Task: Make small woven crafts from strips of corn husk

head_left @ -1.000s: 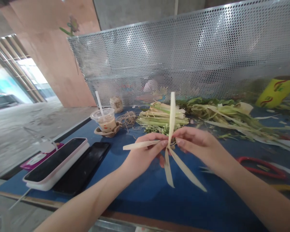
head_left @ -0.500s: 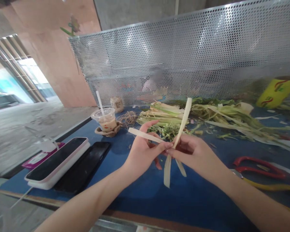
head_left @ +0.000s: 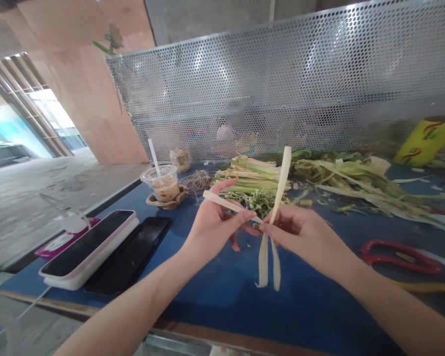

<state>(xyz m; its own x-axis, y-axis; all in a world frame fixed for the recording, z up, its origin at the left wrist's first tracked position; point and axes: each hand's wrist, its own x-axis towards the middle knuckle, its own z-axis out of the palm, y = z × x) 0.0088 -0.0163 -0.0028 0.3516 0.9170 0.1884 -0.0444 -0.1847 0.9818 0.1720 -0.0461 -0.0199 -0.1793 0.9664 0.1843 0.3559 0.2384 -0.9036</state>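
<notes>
Left hand [head_left: 215, 220] and right hand [head_left: 300, 227] both pinch pale, flat, fibrous strips [head_left: 282, 185], four ends showing; one clear, lidded plastic cup [head_left: 166, 190] with one white straw [head_left: 154, 157] stands leftward.

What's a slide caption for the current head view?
Left hand and right hand pinch pale strips above a blue table, with leaves beyond and a cup at left.
</notes>
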